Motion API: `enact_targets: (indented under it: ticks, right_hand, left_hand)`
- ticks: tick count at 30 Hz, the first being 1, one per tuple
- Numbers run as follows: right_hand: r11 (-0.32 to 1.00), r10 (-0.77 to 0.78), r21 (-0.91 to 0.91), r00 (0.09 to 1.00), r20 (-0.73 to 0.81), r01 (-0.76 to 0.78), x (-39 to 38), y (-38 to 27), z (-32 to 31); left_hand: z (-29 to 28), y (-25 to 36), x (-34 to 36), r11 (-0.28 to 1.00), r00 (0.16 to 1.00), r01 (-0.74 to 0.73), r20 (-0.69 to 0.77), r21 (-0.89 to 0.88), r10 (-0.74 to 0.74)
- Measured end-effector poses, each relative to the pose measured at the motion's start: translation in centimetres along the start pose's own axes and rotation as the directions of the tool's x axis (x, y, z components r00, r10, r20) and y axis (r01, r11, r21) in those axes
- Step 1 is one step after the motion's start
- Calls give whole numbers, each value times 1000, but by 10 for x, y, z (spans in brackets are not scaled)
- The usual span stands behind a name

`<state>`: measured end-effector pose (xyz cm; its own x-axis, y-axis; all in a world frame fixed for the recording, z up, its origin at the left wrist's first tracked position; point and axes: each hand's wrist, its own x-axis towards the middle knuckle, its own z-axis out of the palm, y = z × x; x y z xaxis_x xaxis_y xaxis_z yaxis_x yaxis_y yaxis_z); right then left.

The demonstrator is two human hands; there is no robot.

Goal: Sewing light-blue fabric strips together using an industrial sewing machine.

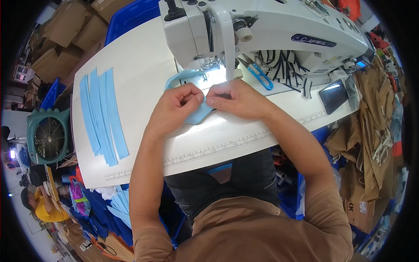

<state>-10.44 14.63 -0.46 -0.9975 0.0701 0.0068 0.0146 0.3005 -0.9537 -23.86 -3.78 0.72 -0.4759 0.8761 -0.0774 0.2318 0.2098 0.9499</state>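
My left hand [178, 107] and my right hand [238, 99] meet just in front of the needle area of a white sewing machine [270, 26]. Between them they pinch a light blue fabric strip [198, 114], thumbs against forefingers. Part of the strip curves up behind my left hand toward the lit presser foot [206, 75], and a folded end hangs below my fingers. A small dark bit shows at the strip's edge by my right fingers. Whether the fabric lies under the foot is hard to make out.
Several light blue strips [102, 115] lie at the table's left. Blue-handled thread snips [257, 73] and black-and-white tape pieces [283, 65] rest under the machine arm; a phone [333, 97] lies right. A printed ruler [218, 147] runs along the front edge. A green fan [49, 136] stands left.
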Motion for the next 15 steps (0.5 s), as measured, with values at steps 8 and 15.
enact_targets:
  ticks: [8,15]
  right_hand:
    - [996,-60,-64,997,-38,57,0,4,0]
    - [994,-78,-84,996,-53,73,1,7,3]
  left_hand:
    - [2,2,0,1000,999,11,52,15,-12]
    - [2,2,0,999,999,29,38,41,-31]
